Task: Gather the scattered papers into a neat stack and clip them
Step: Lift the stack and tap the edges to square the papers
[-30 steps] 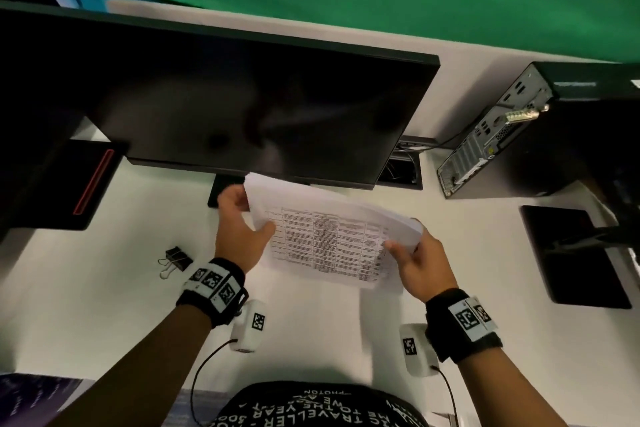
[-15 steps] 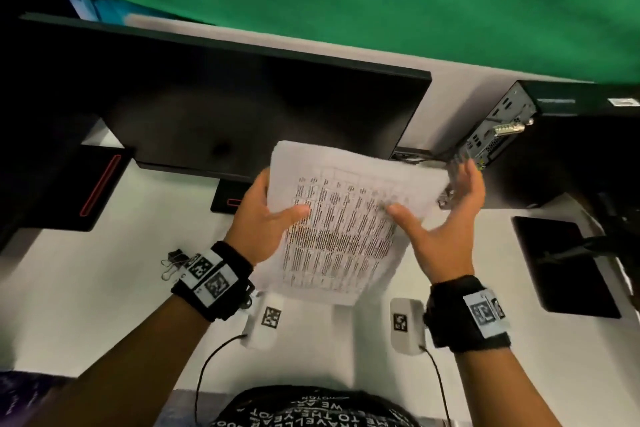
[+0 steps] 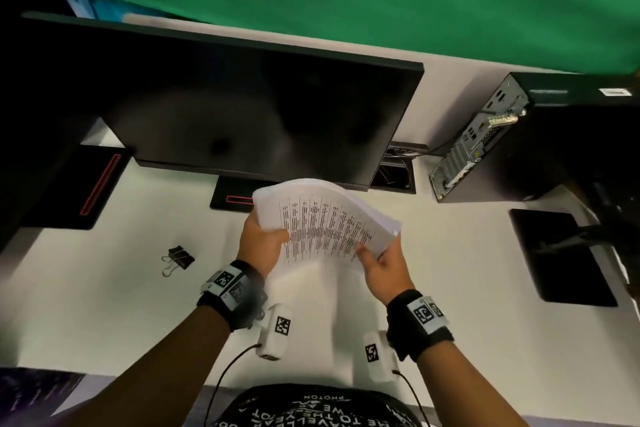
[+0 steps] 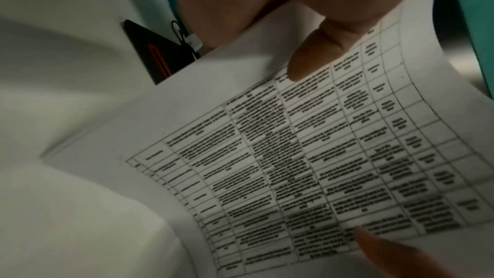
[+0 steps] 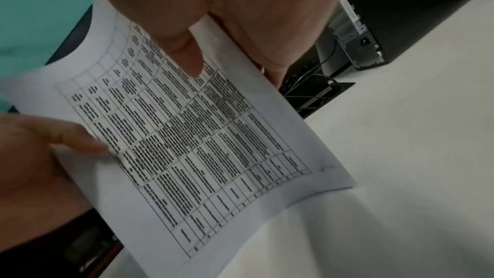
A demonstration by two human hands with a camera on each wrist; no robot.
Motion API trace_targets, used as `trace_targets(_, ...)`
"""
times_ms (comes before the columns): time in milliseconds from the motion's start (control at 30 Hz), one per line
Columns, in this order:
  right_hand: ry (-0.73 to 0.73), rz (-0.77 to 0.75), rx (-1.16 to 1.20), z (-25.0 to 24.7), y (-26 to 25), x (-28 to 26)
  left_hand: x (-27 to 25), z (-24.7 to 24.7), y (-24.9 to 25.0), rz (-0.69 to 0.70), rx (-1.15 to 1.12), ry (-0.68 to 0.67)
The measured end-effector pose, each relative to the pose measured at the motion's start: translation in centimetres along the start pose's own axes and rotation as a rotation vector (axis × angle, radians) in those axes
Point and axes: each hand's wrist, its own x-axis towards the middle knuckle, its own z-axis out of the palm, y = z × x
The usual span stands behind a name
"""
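A stack of white papers [image 3: 325,222] with a printed table on top is held above the white desk [image 3: 86,305], in front of the monitor. The sheets bow and slope down to the right. My left hand [image 3: 266,239] grips the stack's left edge, thumb on the top sheet [image 4: 294,155]. My right hand [image 3: 379,253] pinches the lower right edge, thumb on the print [image 5: 200,145]. The fingers of both hands are hidden behind the paper. A black binder clip [image 3: 178,258] lies on the desk, to the left of my left wrist and apart from it.
A dark monitor [image 3: 259,114] stands just behind the papers on its base [image 3: 232,199]. At the right are a computer tower [image 3: 485,149], a cable opening [image 3: 398,173] and a black pad [image 3: 561,256]. Another black base [image 3: 86,187] sits far left.
The stack was lifted and turned upright, then came down and now slopes right. My right hand slid from the top right corner to the lower right edge.
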Motion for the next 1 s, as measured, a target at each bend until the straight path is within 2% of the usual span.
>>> trace_targets(67, 0.041, 0.033, 0.026, -0.1, 0.1, 0.5, 0.3, 0.0, 0.3, 0.012, -0.008, 0.013)
trace_targets(167, 0.073, 0.090, 0.135, -1.2, -0.2, 1.0, 0.4, -0.5, 1.8, 0.127, 0.033, -0.031)
trace_targets(233, 0.057, 0.072, 0.140, -1.8, 0.0, 1.1, 0.7, -0.9, 2.4, 0.208, 0.077, -0.091)
trace_targets(367, 0.051, 0.048, 0.129, -2.1, 0.1, 1.4, 1.1, -0.9, 2.2, 0.228, 0.125, -0.068)
trace_targets(567, 0.000, -0.044, -0.017, -1.8, -1.2, 1.7, 0.4, -0.2, 2.6, 0.283, 0.201, -0.147)
trace_targets(633, 0.030, -0.098, -0.026, -1.7, -1.9, 1.9, -0.1, 0.3, 3.7, 0.338, 0.227, -0.132)
trace_targets(733, 0.084, -0.148, 0.015, -1.4, -2.3, 1.7, -0.3, 0.7, 4.2, 0.404, 0.169, -0.038)
trace_targets(900, 0.016, -0.028, -0.063, -0.9, -0.7, 0.9, 0.2, 0.4, 1.5, 0.268, 0.205, -0.030)
trace_targets(1000, 0.037, -0.061, 0.013, -1.3, -1.5, 1.0, 0.9, 0.1, 1.1, 0.224, 0.159, -0.042)
